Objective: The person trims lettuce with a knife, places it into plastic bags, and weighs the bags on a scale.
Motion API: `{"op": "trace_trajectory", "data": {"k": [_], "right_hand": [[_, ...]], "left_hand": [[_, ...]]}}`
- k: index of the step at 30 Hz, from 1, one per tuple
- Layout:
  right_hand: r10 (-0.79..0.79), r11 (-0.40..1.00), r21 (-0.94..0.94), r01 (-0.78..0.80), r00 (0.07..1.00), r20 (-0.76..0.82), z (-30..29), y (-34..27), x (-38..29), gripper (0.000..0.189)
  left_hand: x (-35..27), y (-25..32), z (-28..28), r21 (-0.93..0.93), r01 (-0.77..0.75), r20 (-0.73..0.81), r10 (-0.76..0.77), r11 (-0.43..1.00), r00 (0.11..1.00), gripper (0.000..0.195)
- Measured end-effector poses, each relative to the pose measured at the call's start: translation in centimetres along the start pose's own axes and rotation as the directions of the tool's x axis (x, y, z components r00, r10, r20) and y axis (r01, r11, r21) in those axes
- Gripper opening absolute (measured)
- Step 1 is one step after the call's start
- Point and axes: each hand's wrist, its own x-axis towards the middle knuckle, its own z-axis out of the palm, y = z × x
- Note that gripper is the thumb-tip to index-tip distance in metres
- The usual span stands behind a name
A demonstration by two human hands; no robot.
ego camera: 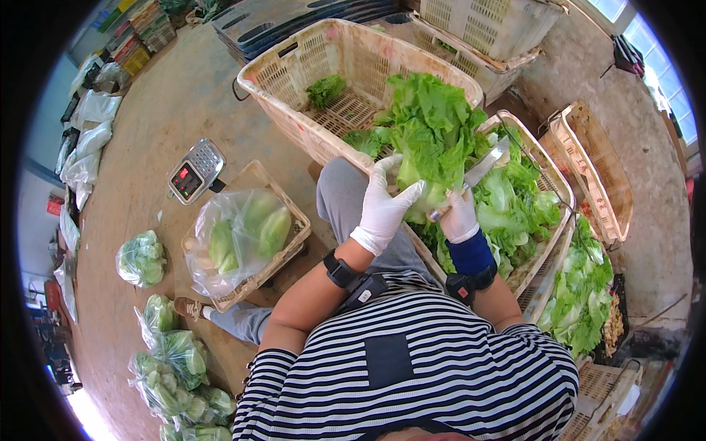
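My left hand (383, 206), in a white glove, grips a head of leafy green lettuce (433, 124) near its base, leaves pointing away from me. In my right hand (460, 215), also gloved, is a knife (488, 162). Its handle end shows below the fingers, and the broad blade points up and to the right, beside the leaves. The lettuce is over the near rim of a large plastic crate (309, 128). Inside that crate lie a small green head (325, 91) and some loose leaves (368, 140). To the right, more lettuce (510, 204) fills another crate (562, 212).
A digital scale display (196, 171) is at left, by a low crate (303, 226) bearing a clear plastic bag (237, 242) of lettuce heads. Several bagged heads (179, 355) lie on the floor. Stacked crates (491, 27) stand behind; an empty-looking crate (595, 171) leans at right.
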Motion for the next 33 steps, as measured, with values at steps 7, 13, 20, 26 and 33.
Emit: {"op": "trace_trajectory", "data": {"k": [7, 13, 20, 26, 33], "right_hand": [[0.052, 0.996, 0.079, -0.048, 0.997, -0.056, -1.0, -0.7, -0.4, 0.036], [0.094, 0.985, 0.153, -0.078, 0.991, -0.099, -2.2, -1.5, 0.1, 0.035], [0.219, 0.873, 0.401, -0.276, 0.958, 0.184, -5.8, -1.2, 1.2, 0.038], [0.152, 0.958, 0.269, -0.104, 0.975, -0.164, -2.9, -2.4, 0.8, 0.043], [0.101, 0.949, 0.301, -0.091, 0.995, -0.019, -6.5, -4.9, 0.6, 0.049]], "left_hand": [[0.5, 0.0, 1.1, 0.119, -0.086, 0.005, 0.086, 0.989, 0.996, 0.025], [0.2, -0.5, 0.6, -0.062, 0.036, 0.036, -0.034, 0.997, 0.999, 0.016], [-0.1, -0.4, 1.1, -0.314, -0.003, 0.293, 0.1, 0.95, 0.951, 0.016], [-1.2, 0.3, 1.3, 0.088, -0.221, 0.621, 0.12, 0.971, 0.775, 0.02], [2.1, -4.4, 2.2, 0.106, -0.098, 0.425, 0.044, 0.989, 0.904, 0.013]]}}
